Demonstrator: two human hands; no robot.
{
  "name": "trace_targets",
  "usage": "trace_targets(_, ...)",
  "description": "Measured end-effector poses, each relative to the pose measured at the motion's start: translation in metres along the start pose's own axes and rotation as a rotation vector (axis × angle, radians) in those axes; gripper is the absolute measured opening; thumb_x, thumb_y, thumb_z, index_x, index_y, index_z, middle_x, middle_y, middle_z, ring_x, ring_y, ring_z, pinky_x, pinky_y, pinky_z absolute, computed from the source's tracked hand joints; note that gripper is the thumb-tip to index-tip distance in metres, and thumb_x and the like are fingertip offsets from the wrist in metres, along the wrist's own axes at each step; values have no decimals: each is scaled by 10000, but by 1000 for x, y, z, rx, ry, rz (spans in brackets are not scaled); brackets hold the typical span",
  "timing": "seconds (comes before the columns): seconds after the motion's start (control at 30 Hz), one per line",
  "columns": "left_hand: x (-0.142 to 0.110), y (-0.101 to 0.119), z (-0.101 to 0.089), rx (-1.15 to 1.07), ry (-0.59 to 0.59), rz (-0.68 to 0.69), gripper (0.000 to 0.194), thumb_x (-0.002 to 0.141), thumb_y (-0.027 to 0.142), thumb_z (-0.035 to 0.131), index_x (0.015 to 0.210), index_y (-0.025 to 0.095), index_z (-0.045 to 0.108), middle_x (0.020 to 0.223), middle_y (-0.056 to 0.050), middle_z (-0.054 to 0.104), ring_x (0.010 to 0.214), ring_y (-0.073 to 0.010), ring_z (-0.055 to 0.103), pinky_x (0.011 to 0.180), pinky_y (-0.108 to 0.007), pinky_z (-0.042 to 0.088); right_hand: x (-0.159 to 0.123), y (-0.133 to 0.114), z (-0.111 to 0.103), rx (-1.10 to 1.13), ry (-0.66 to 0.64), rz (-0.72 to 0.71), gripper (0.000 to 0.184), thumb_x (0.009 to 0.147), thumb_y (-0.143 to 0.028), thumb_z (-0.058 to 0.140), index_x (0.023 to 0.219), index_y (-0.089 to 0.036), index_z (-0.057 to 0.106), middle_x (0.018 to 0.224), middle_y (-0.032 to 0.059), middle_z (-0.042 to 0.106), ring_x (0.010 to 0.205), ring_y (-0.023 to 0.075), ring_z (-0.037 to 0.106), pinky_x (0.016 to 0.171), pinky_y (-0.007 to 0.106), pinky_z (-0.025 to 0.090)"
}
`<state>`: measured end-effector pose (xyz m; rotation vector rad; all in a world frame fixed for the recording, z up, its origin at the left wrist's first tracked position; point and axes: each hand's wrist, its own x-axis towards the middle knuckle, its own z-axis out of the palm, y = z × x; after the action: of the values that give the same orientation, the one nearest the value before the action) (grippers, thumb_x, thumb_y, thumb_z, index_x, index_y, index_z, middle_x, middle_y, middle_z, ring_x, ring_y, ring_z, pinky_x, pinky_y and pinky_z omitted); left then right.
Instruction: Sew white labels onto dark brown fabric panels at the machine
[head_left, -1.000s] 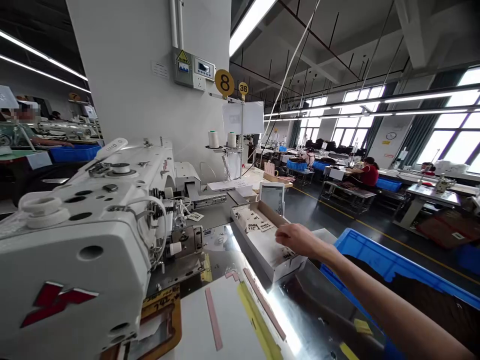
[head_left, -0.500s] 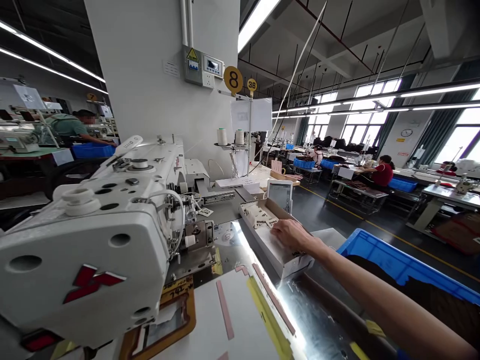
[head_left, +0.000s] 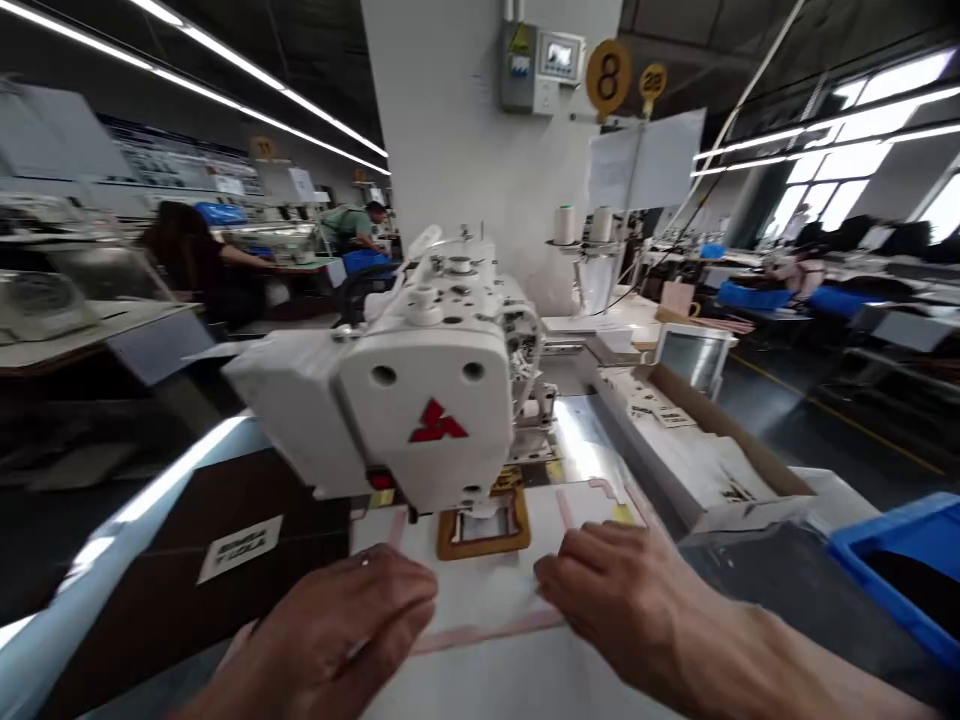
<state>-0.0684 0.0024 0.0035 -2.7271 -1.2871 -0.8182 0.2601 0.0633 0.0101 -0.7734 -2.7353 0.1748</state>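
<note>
My left hand (head_left: 349, 620) is over the left part of a white work plate (head_left: 480, 590), fingers together and thumb close beneath them; whatever they pinch is hidden. Across from it, my right hand (head_left: 619, 585) has its fingers curled at the plate's right side. Any item in that grip is out of sight. Between and beyond both hands lies a brown frame (head_left: 484, 550) under the head of a white sewing machine (head_left: 427, 400). Dark brown fabric (head_left: 172, 540) with a white lettered label (head_left: 240, 549) sewn or laid on it is left of the machine.
A long cardboard box (head_left: 712, 450) of white labels (head_left: 664, 412) stands on the right. Beyond it is a small screen (head_left: 694, 358). A blue crate (head_left: 900, 560) sits at far right. Thread cones (head_left: 566, 225) stand behind the machine. Other people work at the back left.
The view has swung left. My right hand has left the label box and come back to the white plate. My left hand and the dark fabric have come into view.
</note>
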Motion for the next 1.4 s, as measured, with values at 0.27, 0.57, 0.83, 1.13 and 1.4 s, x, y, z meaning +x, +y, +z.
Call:
trace_targets(0.27, -24, 23, 23, 277, -210, 281, 518, 1101, 486, 559, 1447, 104, 608, 1527, -100, 615, 1433, -281, 558, 1267, -425, 410, -1, -14, 59, -67, 260, -200, 216, 1107, -223, 518, 1212, -112, 669, 1216, 123, 754, 938, 241, 696, 788, 381, 579)
trace_targets(0.57, -19, 10, 30, 421, -186, 217, 819, 1004, 792, 513, 1447, 112, 619, 1501, -100, 639, 1385, -289, 584, 1273, -407, 342, -11, 2, 83, -152, 191, -281, 808, 1066, -750, 369, 1552, -125, 531, 1568, 120, 577, 1387, 318, 601, 1282, 543, 327)
trace_targets(0.83, -17, 8, 34, 434, -157, 192, 844, 984, 833, 488, 1463, 150, 616, 1461, -81, 670, 1316, -302, 622, 1142, -407, 479, -12, -2, 45, -211, 11, -222, 776, 1041, -701, 536, 1538, -105, 561, 1595, 99, 524, 1474, 296, 524, 1232, 441, 431)
trace_targets(1.13, -14, 11, 40, 409, -151, 116, 851, 983, 810, 521, 1494, 133, 589, 1495, -122, 638, 1407, -332, 562, 1162, -431, 494, -3, -5, 45, -131, -46, -152, 831, 1017, -712, 564, 1591, -114, 504, 1653, 105, 426, 1539, 335, 422, 1249, 533, 394)
trace_targets(1.4, -14, 12, 35, 335, -269, 224, 706, 1060, 699, 494, 1547, 189, 535, 1627, -74, 509, 1463, -262, 525, 1354, -465, 169, -37, 9, 60, -128, -29, -133, 941, 1050, -658, 554, 1714, -98, 191, 1684, 152, 349, 1561, 313, 379, 1308, 512, 261)
